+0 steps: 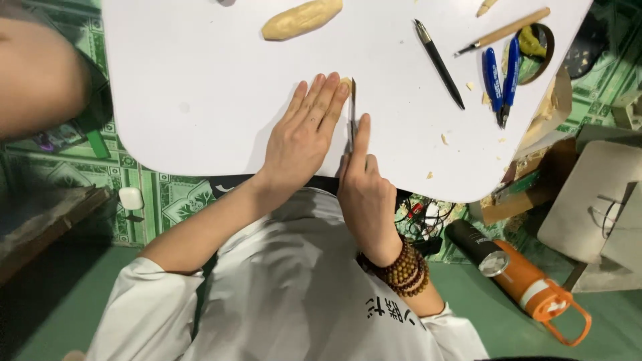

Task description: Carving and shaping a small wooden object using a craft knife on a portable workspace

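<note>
My left hand lies flat on the white table, fingers together, pressing down on a small tan piece of clay that peeks out beside the fingertips. My right hand grips a thin metal blade, index finger stretched along it. The blade stands on edge against the side of my left fingers, next to the tan piece. A bead bracelet circles my right wrist.
A tan clay roll lies at the table's far edge. To the right lie a black pen, a wooden-handled tool, blue pliers and clay crumbs. An orange-and-black bottle and cardboard boxes sit on the green floor.
</note>
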